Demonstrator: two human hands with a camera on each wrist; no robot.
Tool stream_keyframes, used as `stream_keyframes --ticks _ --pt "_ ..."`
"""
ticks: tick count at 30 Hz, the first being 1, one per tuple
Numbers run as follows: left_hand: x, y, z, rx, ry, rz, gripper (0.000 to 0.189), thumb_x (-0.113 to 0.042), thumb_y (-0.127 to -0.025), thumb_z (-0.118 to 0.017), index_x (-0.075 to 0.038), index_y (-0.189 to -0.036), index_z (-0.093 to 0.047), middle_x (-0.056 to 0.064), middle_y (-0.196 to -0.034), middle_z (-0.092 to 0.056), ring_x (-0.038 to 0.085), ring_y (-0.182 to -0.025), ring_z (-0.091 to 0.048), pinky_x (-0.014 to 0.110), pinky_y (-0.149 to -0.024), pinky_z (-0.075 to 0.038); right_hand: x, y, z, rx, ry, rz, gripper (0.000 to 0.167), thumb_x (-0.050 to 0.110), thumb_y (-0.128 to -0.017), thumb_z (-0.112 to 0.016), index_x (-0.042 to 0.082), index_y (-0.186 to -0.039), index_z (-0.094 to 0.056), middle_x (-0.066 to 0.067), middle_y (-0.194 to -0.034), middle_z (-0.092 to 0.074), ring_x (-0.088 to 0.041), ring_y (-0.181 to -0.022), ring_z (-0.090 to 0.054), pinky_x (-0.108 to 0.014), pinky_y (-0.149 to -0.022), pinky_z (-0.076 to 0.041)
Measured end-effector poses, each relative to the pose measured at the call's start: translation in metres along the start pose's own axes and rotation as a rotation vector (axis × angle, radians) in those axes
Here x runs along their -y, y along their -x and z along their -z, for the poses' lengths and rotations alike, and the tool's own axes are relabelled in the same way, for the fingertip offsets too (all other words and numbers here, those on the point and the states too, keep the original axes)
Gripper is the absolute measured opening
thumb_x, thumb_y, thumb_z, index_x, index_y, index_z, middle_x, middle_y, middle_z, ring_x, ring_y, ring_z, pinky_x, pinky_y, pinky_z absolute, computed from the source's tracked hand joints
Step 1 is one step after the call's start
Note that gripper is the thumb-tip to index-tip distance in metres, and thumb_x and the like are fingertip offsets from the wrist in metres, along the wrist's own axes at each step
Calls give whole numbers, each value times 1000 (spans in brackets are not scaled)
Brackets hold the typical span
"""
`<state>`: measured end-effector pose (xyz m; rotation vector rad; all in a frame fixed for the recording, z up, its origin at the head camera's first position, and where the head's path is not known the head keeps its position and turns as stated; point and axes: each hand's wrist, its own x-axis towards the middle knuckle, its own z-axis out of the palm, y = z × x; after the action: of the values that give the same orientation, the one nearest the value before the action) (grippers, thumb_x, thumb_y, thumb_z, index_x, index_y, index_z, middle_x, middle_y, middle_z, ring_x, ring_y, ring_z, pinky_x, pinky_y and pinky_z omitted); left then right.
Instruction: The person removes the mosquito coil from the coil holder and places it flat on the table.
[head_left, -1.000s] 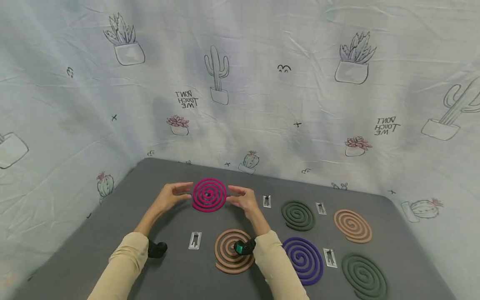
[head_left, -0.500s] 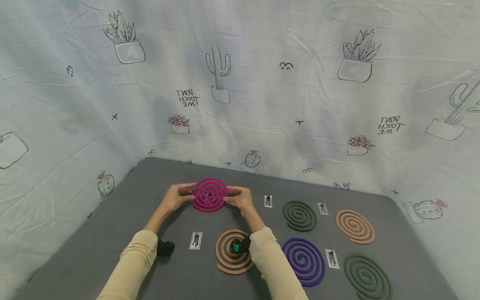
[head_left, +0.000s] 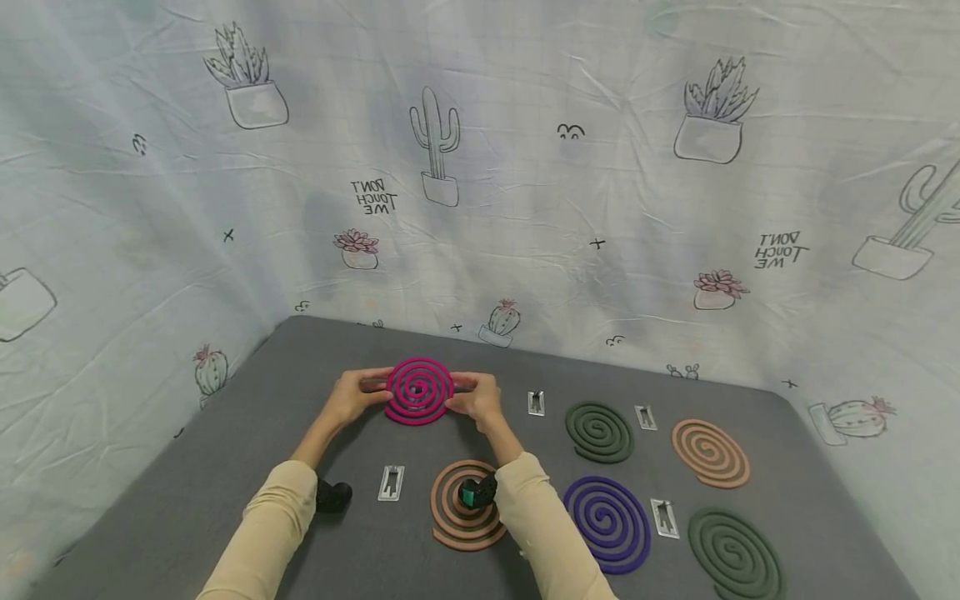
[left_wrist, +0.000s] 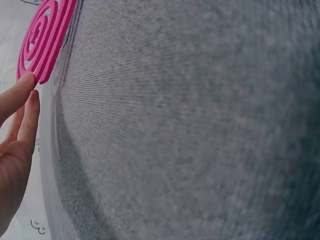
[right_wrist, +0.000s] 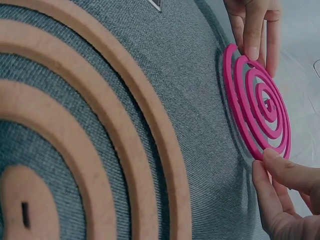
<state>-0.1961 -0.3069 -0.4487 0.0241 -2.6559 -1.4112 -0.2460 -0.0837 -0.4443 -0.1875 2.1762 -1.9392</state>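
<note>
A pink mosquito coil (head_left: 420, 389) is held level near the back of the grey table (head_left: 247, 417), between both hands. My left hand (head_left: 347, 398) pinches its left edge, thumb on top and fingers beneath. On the opposite edge, the thumb and fingers of my right hand (head_left: 480, 400) pinch it the same way. The right wrist view shows the pink coil (right_wrist: 235, 107) just over the cloth, with a small metal piece at its centre. An orange-brown coil (head_left: 442, 529) lies under my right wrist, partly covered by the wrist camera.
To the right lie two green coils (head_left: 600, 432) (head_left: 731, 550), a purple coil (head_left: 606, 523) and another orange coil (head_left: 711, 454). Several flat metal coil stands (head_left: 391, 483) lie among them. A patterned curtain (head_left: 510, 208) rises behind the table.
Both hands have closed in from beside the pink coil and now pinch its edges. The coil has barely moved; the other coils and stands lie as before.
</note>
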Motion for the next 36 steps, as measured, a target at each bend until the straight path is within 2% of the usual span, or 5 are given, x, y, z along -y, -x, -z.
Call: stream_keyframes --ticks 5,14,25,29,36 --pt "2 0 -1 -2 39 10 46 -3 -83 -70 3 -127 -58 26 -123 -60 37 -111 -61 40 -85 -56 -1 0 -1 -13 9 21 48 -23 -66 -72 -6 -111 -67 -24 -109 -67 -35 -93 -69 -28 -68 -60" --pt "-1 1 -1 6 52 5 44 -3 -85 -69 7 -126 -57 27 -123 -59 37 -110 -61 38 -84 -56 -6 1 0 -34 60 92 46 -20 -63 -75 -7 -107 -69 -24 -101 -69 -33 -86 -70 -29 -66 -60" --pt "-1 2 1 14 94 10 45 -2 -84 -69 7 -127 -56 28 -124 -59 38 -110 -61 31 -81 -57 -6 0 3 -19 92 94 46 -15 -62 -79 -4 -105 -70 -20 -102 -70 -28 -84 -71 -27 -67 -60" --pt "-1 1 4 25 123 8 45 -1 -85 -68 7 -127 -55 28 -125 -58 38 -111 -60 31 -82 -57 -3 -1 6 7 105 103 45 -13 -64 -79 -5 -107 -70 -21 -104 -70 -28 -86 -71 -28 -69 -60" --pt "-6 2 4 38 131 19 47 -6 -86 -68 5 -129 -55 26 -125 -58 37 -112 -60 39 -88 -55 0 0 12 73 94 112 46 -13 -67 -77 -9 -112 -66 -25 -111 -66 -33 -93 -69 -31 -72 -60"
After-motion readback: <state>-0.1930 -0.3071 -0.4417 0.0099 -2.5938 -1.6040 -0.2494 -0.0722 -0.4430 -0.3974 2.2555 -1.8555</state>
